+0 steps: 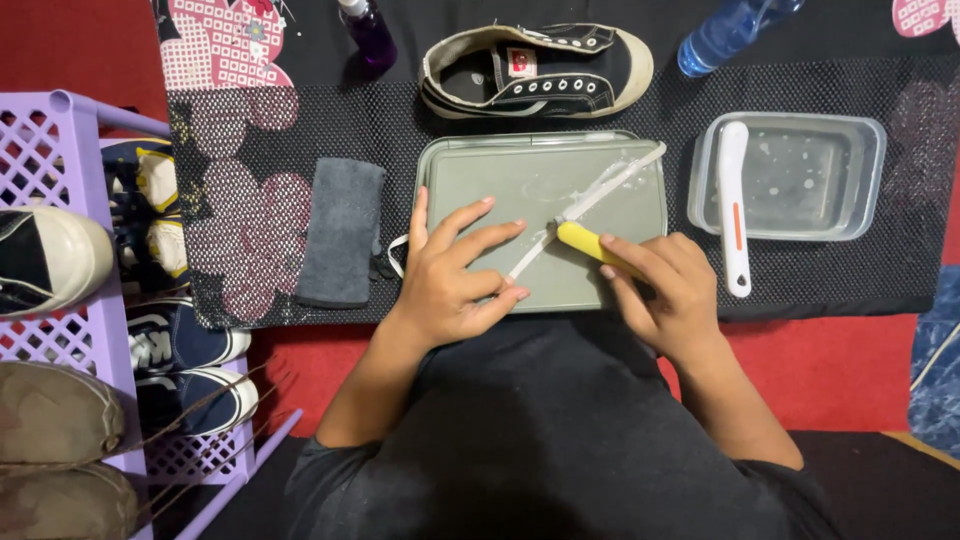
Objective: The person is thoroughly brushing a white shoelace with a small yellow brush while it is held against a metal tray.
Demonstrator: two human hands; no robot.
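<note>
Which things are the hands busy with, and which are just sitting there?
Busy with: left hand pressing the white shoelace onto the grey tray; right hand gripping the yellow brush.

Just sitting: black shoe, grey cloth, clear tub with white brush, purple bottle, blue bottle, purple shoe rack.

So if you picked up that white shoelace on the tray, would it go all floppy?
Probably floppy: the shoelace lies thin and flat on the tray, pinned by the left hand. Likely slippery, since it looks soapy under the brush in the right hand.
</note>
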